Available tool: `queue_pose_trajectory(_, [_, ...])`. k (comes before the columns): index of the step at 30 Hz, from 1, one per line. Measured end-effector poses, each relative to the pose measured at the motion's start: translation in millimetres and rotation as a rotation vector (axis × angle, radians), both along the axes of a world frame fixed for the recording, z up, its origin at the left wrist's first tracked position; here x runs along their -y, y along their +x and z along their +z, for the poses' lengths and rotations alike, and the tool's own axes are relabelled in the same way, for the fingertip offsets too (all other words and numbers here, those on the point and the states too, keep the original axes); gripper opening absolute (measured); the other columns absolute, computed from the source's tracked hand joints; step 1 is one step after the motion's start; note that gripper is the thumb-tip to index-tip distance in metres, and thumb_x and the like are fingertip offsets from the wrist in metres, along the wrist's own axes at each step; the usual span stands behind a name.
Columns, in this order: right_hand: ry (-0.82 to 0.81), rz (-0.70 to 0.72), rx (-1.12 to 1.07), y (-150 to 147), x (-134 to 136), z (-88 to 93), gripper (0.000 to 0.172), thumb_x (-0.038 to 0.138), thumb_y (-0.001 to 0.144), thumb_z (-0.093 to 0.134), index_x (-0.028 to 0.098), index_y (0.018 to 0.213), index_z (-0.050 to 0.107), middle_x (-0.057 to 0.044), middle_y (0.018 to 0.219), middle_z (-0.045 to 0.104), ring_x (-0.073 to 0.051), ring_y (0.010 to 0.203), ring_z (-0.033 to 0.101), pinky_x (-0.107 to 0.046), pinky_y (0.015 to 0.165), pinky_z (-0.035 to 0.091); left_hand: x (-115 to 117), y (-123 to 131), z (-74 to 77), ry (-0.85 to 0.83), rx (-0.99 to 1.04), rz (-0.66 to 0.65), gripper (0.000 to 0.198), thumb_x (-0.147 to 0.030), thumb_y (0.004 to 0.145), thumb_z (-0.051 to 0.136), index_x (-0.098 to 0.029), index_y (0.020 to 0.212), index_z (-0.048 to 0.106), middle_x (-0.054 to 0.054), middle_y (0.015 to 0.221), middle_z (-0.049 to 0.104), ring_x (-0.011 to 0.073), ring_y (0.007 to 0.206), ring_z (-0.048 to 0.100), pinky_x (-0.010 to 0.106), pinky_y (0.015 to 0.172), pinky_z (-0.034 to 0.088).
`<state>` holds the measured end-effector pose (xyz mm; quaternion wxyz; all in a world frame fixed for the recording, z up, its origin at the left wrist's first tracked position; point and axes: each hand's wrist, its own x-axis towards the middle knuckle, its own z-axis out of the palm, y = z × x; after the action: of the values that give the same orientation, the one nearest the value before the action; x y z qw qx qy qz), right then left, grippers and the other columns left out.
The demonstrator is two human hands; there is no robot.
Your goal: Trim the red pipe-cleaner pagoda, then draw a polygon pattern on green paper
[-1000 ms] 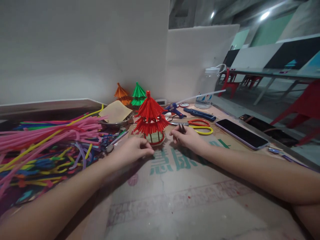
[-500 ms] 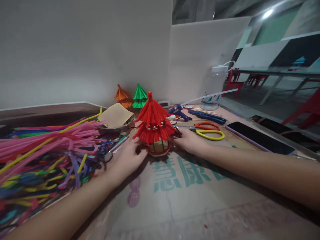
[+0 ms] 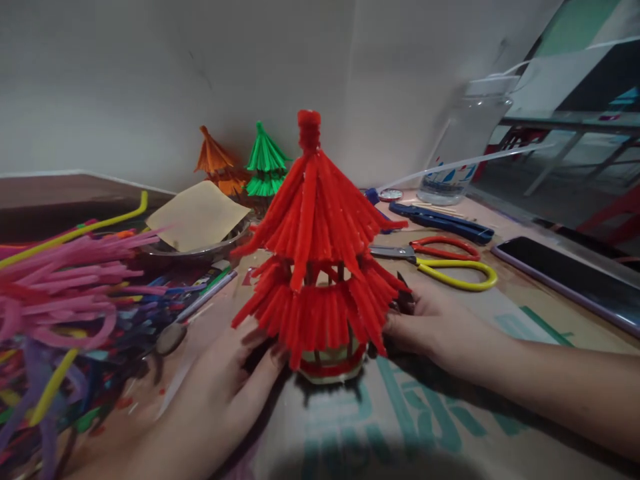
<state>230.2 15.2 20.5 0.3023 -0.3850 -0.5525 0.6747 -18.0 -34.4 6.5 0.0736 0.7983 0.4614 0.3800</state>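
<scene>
So, one red pagoda (image 3: 315, 220) between two hands (image 3: 225, 380) (image 3: 433, 327).

Red two-tiered pipe-cleaner pagoda (image 3: 325, 207): we have it between our left hand (image 3: 225, 373) and right hand (image 3: 427, 323).
Green pointed pipe-cleaner pagoda (image 3: 267, 157): behind it, leftward.
Round metal bowl (image 3: 215, 251): behind our left hand, under a yellowish sheet (image 3: 197, 215).
Pink fuzzy pipe cleaners (image 3: 60, 283): left of the bowl.
Yellow-and-orange-handled metal scissors (image 3: 416, 257): right, before the clear plastic bottle (image 3: 457, 137).
Black flat phone (image 3: 570, 270): right of the scissors.

Craft workspace: heaped pipe cleaners (image 3: 55, 280), scissors (image 3: 413, 253), red model pagoda (image 3: 320, 207), printed cardboard (image 3: 493, 307) spread flat.
</scene>
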Motion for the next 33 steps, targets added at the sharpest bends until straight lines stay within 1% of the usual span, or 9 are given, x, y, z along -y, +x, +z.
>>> queue_pose_trajectory(5, [0.041,-0.02,-0.013,-2,3,3.7,0.039,0.037,0.07,0.091,0.019,0.082,0.059,0.003,0.069,0.061,-0.01,0.061,0.053,-0.022,0.058,0.045,-3,-2,-0.6,-0.001,-0.027,0.006,0.02,-0.018,0.097,0.052,-0.027,0.103,0.069,0.0,0.102,0.078,0.0195,0.096,0.074,0.028,0.089,0.061])
queue_pose_trajectory(9, [0.124,-0.027,-0.022,-3,2,0.0,0.039,0.042,0.072,0.089,0.021,0.078,0.057,0.004,0.062,0.059,-0.012,0.058,0.055,-0.024,0.056,0.048,-6,-3,-6.9,-0.016,0.075,0.078,0.011,-0.023,0.095,0.057,-0.024,0.093,0.067,0.001,0.094,0.074,0.0199,0.086,0.072,0.029,0.076,0.061])
queue_pose_trajectory(11, [0.197,-0.072,-0.001,-2,1,-2.5,0.038,0.043,0.072,0.088,0.021,0.078,0.058,0.005,0.063,0.06,-0.013,0.058,0.057,-0.026,0.058,0.051,-7,-1,-9.3,-0.066,0.154,0.074,0.012,-0.026,0.094,0.058,-0.023,0.103,0.065,0.002,0.096,0.073,0.0201,0.087,0.072,0.029,0.074,0.061])
queue_pose_trajectory(13, [0.307,-0.074,0.084,-1,1,-3.6,0.03,0.042,0.076,0.083,0.021,0.076,0.061,0.003,0.065,0.065,-0.015,0.061,0.061,-0.027,0.062,0.052,-9,2,-9.1,-0.111,0.203,0.026,0.026,-0.028,0.095,0.059,-0.022,0.12,0.061,0.006,0.112,0.074,0.0227,0.103,0.073,0.033,0.085,0.062])
queue_pose_trajectory(16, [0.475,0.027,0.253,-1,5,-2.5,0.018,0.032,0.087,0.068,0.019,0.075,0.07,-0.003,0.078,0.076,-0.019,0.075,0.07,-0.029,0.073,0.055,-11,7,-4.8,-0.119,0.211,-0.034,0.036,-0.037,0.095,0.063,-0.02,0.127,0.057,0.012,0.127,0.071,0.0273,0.117,0.069,0.041,0.098,0.058])
queue_pose_trajectory(20, [0.677,0.164,0.387,-3,14,-1.2,0.024,0.024,0.095,0.057,0.018,0.094,0.08,-0.007,0.098,0.083,-0.022,0.091,0.077,-0.031,0.086,0.057,-12,8,0.2,-0.102,0.152,-0.051,0.029,-0.041,0.091,0.067,-0.02,0.11,0.064,0.011,0.114,0.074,0.029,0.105,0.07,0.045,0.094,0.059])
queue_pose_trajectory(25, [0.949,0.257,0.458,9,16,-5.0,0.031,0.026,0.1,0.053,0.015,0.106,0.081,-0.011,0.089,0.082,-0.021,0.078,0.075,-0.029,0.074,0.054,-15,6,0.9,-0.108,0.087,-0.081,0.018,-0.031,0.089,0.06,-0.021,0.103,0.065,0.008,0.106,0.076,0.0261,0.099,0.07,0.04,0.092,0.058])
queue_pose_trajectory(29, [1.249,0.149,0.395,25,8,-1.7,0.028,0.031,0.102,0.054,0.017,0.095,0.077,-0.007,0.077,0.077,-0.016,0.065,0.066,-0.026,0.064,0.047,-18,1,1.4,-0.116,0.059,-0.052,0.012,-0.026,0.09,0.053,-0.021,0.094,0.064,0.007,0.095,0.074,0.0249,0.092,0.069,0.04,0.09,0.059])
queue_pose_trajectory(33, [1.056,-0.143,0.48,27,-5,2.4,0.022,0.032,0.095,0.06,0.018,0.085,0.074,-0.004,0.071,0.071,-0.014,0.059,0.058,-0.025,0.057,0.044,-21,-4,-1.1,-0.113,0.035,-0.009,0.015,-0.029,0.09,0.05,-0.023,0.083,0.062,0.007,0.092,0.074,0.026,0.095,0.068,0.042,0.095,0.058])
